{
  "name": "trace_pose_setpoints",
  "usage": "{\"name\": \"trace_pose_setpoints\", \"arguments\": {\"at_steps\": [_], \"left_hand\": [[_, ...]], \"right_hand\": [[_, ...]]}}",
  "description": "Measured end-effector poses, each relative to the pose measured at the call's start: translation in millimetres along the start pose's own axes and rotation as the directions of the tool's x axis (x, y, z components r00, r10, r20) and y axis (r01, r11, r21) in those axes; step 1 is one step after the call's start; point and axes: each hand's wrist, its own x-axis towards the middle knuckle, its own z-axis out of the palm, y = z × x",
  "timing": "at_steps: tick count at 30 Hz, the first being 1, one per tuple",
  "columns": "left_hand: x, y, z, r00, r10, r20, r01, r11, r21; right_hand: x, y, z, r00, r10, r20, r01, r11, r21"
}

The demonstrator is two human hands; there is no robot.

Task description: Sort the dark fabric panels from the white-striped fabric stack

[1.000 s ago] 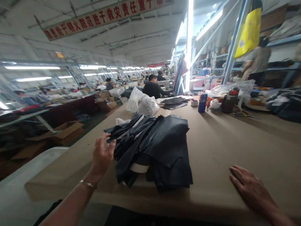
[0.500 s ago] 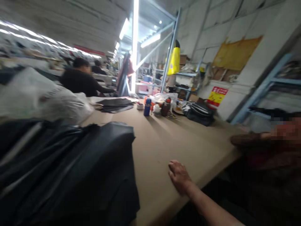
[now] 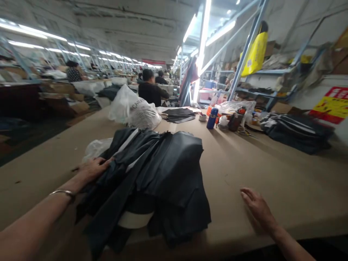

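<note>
**Q:** State of the hands?

**A:** The left hand (image 3: 94, 168) lies open on the near left of the stack of black cloth (image 3: 168, 174), its fingers loosely spread and pinching nothing. A metal bangle (image 3: 62, 193) circles that wrist. The right hand (image 3: 257, 208) is also open, fingertips down on the tan table (image 3: 272, 181), to the right of the stack and not touching it.

**Q:** Location and handling of the stack?

**A:** It sits on the table, directly ahead of the wearer. Judging by the folds, the material is soft, limp and somewhat slippery, with noticeable weight in bulk. The top layers could slide, so support from beneath with both hands appears safest. A white curved band (image 3: 134, 220) shows low on its near side.

**Q:** Surroundings, relative to the stack?

**A:** A clear plastic bag (image 3: 95, 150) lies just behind its left side. Beyond the stack are a white sack (image 3: 133, 110), folded black pieces (image 3: 178, 115) and a blue bottle (image 3: 212, 118). Farther beyond it, a person in a dark top (image 3: 150, 92) faces away.
</note>
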Motion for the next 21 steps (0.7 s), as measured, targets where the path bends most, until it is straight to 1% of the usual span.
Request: {"name": "trace_pose_setpoints", "arguments": {"at_steps": [1, 2, 3, 4, 6, 7, 8, 9, 11, 13, 15, 17, 19, 20, 21], "left_hand": [[5, -3, 2.2, 0.999, 0.0, 0.048, 0.002, 0.999, -0.034], [9, -4, 5.4, 0.997, 0.001, 0.08, 0.004, 0.998, -0.065], [13, -1, 8.6, 0.995, 0.001, 0.096, 0.007, 0.997, -0.083], [15, 2, 10.8, 0.995, 0.009, 0.102, 0.001, 0.995, -0.098], [15, 10, 10.7, 0.991, 0.039, 0.131, -0.022, 0.991, -0.129], [12, 15, 8.4, 0.987, 0.054, 0.151, -0.032, 0.989, -0.145], [8, 20, 5.0, 0.983, 0.066, 0.172, -0.038, 0.986, -0.16], [3, 27, 1.1, 0.979, 0.072, 0.189, -0.039, 0.984, -0.172], [-10, 42, -6.0, 0.976, 0.082, 0.204, -0.042, 0.98, -0.193], [-24, 60, -10.2, 0.976, 0.093, 0.199, -0.052, 0.978, -0.2], [-36, 78, -11.5, 0.98, 0.083, 0.183, -0.05, 0.983, -0.179], [-47, 93, -11.6, 0.987, 0.054, 0.15, -0.032, 0.989, -0.143], [-58, 105, -12.2, 0.994, 0.028, 0.106, -0.016, 0.994, -0.112], [-64, 111, -13.0, 0.996, 0.021, 0.087, -0.012, 0.995, -0.099], [-69, 117, -14.1, 0.997, 0.018, 0.069, -0.011, 0.996, -0.088]], "right_hand": [[-1, -15, 6, 0.996, 0.06, 0.062, -0.069, 0.986, 0.149], [-4, -34, 15, 0.984, 0.097, 0.152, -0.139, 0.945, 0.296], [-6, -55, 25, 0.962, 0.098, 0.254, -0.203, 0.88, 0.43], [-7, -76, 36, 0.931, 0.084, 0.355, -0.275, 0.802, 0.531], [-6, -116, 61, 0.858, 0.053, 0.511, -0.412, 0.664, 0.623], [-4, -132, 71, 0.831, 0.027, 0.555, -0.451, 0.616, 0.646], [0, -144, 80, 0.82, -0.003, 0.573, -0.464, 0.582, 0.667], [3, -152, 87, 0.818, -0.029, 0.575, -0.461, 0.564, 0.685], [9, -160, 93, 0.823, -0.068, 0.564, -0.436, 0.561, 0.704], [12, -160, 94, 0.806, -0.088, 0.585, -0.439, 0.575, 0.691], [12, -157, 94, 0.79, -0.074, 0.609, -0.469, 0.568, 0.677], [10, -154, 93, 0.79, -0.039, 0.612, -0.501, 0.534, 0.681], [8, -153, 93, 0.778, -0.024, 0.628, -0.544, 0.475, 0.692], [8, -153, 92, 0.757, -0.028, 0.652, -0.578, 0.438, 0.689], [7, -153, 90, 0.726, -0.031, 0.687, -0.62, 0.403, 0.673]]}}
